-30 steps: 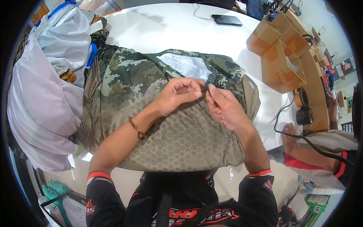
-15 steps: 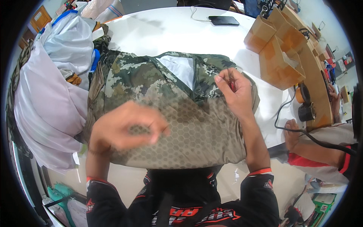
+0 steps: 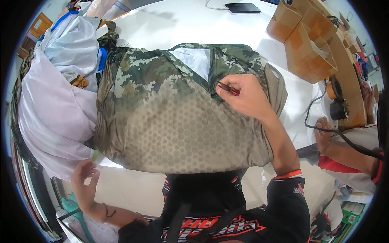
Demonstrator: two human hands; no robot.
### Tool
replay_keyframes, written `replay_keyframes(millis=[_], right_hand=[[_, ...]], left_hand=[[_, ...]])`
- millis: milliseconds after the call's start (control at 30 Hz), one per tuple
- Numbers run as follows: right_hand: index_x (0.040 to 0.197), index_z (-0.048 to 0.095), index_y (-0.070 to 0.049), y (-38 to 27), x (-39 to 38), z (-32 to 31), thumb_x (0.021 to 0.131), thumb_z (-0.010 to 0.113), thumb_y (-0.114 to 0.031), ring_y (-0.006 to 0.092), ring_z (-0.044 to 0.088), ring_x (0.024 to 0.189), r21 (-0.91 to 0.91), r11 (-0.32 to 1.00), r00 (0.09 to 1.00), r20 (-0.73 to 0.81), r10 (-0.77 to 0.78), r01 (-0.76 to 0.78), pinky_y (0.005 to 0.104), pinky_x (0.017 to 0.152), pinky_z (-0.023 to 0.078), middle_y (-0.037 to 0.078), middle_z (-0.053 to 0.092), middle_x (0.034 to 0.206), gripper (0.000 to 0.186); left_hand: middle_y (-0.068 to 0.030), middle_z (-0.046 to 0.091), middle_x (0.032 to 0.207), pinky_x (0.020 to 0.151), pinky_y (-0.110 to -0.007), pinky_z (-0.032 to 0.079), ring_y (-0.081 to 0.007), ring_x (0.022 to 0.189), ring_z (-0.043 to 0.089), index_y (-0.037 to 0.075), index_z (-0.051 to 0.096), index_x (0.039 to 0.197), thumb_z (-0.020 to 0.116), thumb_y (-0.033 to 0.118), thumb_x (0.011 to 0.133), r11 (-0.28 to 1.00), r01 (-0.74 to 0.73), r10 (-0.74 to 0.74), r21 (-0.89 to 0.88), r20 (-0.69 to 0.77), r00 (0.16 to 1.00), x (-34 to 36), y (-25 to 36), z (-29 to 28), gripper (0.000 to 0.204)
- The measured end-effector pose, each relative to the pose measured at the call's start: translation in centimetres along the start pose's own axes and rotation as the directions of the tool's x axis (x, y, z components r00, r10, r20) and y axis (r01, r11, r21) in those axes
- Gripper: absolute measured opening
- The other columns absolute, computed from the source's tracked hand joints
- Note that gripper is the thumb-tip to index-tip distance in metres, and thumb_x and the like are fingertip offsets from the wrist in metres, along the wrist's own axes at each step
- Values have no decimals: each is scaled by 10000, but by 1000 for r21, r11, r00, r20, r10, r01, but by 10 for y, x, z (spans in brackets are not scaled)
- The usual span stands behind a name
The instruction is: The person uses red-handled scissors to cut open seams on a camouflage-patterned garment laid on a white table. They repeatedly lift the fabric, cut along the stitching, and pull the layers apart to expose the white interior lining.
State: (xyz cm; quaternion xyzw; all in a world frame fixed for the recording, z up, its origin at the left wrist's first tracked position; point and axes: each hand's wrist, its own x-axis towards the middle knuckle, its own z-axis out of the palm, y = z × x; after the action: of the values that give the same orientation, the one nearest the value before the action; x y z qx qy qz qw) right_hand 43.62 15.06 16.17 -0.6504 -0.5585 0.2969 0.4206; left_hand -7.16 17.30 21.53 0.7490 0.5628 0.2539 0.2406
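My right hand point(image 3: 243, 97) grips small red thread snips point(image 3: 230, 90) over a camouflage garment point(image 3: 162, 129), beside the opening of its dark green V-shaped neckline. White fabric point(image 3: 190, 60) shows inside the neckline. The garment lies spread on the white table point(image 3: 162, 22), its lower part printed with hexagons. My left hand point(image 3: 85, 174) is low at the table's near left edge, fingers curved and apart with nothing visible in them, by a pile of white and pale cloth point(image 3: 52, 105) and a small green tag point(image 3: 95, 154).
At the back lies a phone point(image 3: 242, 8) on a cable. Cardboard boxes point(image 3: 310, 54), tape rolls point(image 3: 338, 108) and a black cord point(image 3: 312, 125) occupy the right side. Another person's hand point(image 3: 323, 135) rests on the table's right edge, with a forearm below it.
My left hand has left the garment's middle and moved down and left. My right hand came away from the neckline, then moved back onto it, red snips showing. The view has shifted slightly.
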Motion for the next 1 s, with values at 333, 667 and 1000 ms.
replay_keyframes(millis=[333, 667, 1000], right_hand=[[1003, 719, 29, 7, 4, 9, 920, 741, -76, 26, 425, 598, -54, 998, 998, 63, -4, 8, 250, 533, 349, -47, 543, 641, 136], [1026, 704, 25, 11, 4, 6, 922, 725, -86, 43, 428, 604, -48, 999, 1000, 4, 19, -19, 251, 543, 355, -20, 525, 651, 153], [1001, 711, 11, 11, 5, 12, 808, 805, -146, 189, 591, 623, -82, 988, 987, -81, -136, 130, 321, 607, 489, 118, 651, 746, 266]], left_hand=[[-111, 761, 792, 624, -262, 559, -140, 701, 741, -63, 770, 992, 762, 201, 931, 920, -252, 350, -301, 335, 875, 138, 165, 209, 271], [-74, 755, 915, 730, -282, 609, -146, 803, 741, -21, 708, 1036, 709, 190, 1005, 603, 349, 181, -717, 549, 816, 162, 154, 274, 213], [-25, 687, 926, 841, -313, 611, -139, 898, 695, 9, 618, 1115, 684, 83, 1009, 300, 426, 257, -853, 503, 825, 163, 142, 279, 145]])
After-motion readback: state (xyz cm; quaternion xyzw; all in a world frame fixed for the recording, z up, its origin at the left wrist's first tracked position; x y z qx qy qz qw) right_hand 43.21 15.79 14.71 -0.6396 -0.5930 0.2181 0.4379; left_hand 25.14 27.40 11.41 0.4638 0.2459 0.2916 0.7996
